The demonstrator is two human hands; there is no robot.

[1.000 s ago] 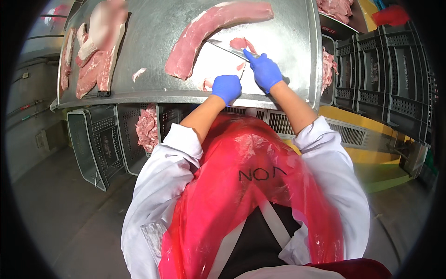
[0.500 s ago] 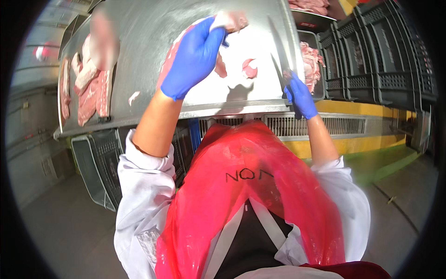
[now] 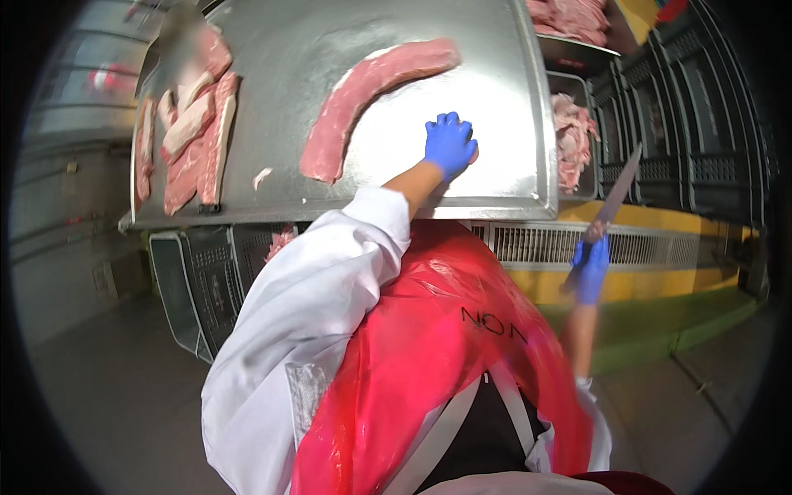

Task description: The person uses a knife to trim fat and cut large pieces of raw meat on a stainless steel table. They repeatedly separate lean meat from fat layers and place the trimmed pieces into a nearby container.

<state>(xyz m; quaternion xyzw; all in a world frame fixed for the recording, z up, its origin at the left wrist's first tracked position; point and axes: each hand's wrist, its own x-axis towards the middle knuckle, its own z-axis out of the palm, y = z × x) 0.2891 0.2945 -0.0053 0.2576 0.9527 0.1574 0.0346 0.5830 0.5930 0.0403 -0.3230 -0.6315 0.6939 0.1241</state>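
In a blue glove, my left hand (image 3: 450, 145) is on the bare metal worktop with fingers curled down over a small meat scrap (image 3: 474, 156); only a pink edge of it shows beside the glove. A long curved strip of pork loin (image 3: 356, 103) lies just beyond and to the left of that hand. Out past the worktop's right edge, my blue-gloved right hand (image 3: 589, 268) is closed round the handle of a knife (image 3: 620, 191). Its blade points away and up to the right, with a bit of meat stuck near the handle.
The steel worktop (image 3: 272, 194) has raised edges. Several meat pieces (image 3: 194, 136) lie at its left. A crate of meat trimmings (image 3: 571, 136) stands against its right side, with stacked dark crates (image 3: 701, 124) beyond. Another dark crate (image 3: 177, 289) sits below the left edge.
My left hand has let go of the loin strip and moved right and nearer, onto the small scrap. My right hand has swung the knife outward, right and nearer, off the worktop.
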